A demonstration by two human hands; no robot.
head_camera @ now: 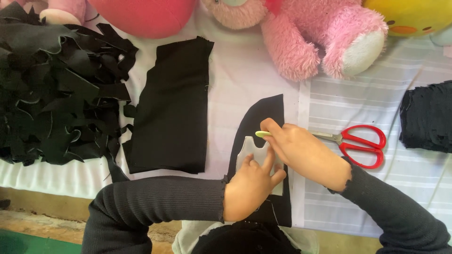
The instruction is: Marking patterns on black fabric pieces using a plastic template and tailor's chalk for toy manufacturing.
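My left hand [252, 186] presses a clear plastic template [248, 149] flat onto a black fabric piece [263, 117] that lies in front of me. My right hand [301, 150] grips a yellow-green marking pen [262, 134], whose tip rests at the template's upper edge. Both arms wear dark ribbed sleeves.
Red-handled scissors [360, 143] lie just right of my right hand. A folded black cloth [174, 108] and a heap of black fabric scraps [52, 89] sit to the left, a stack of black pieces [428, 117] at the right edge. Pink plush toys [325, 37] line the back.
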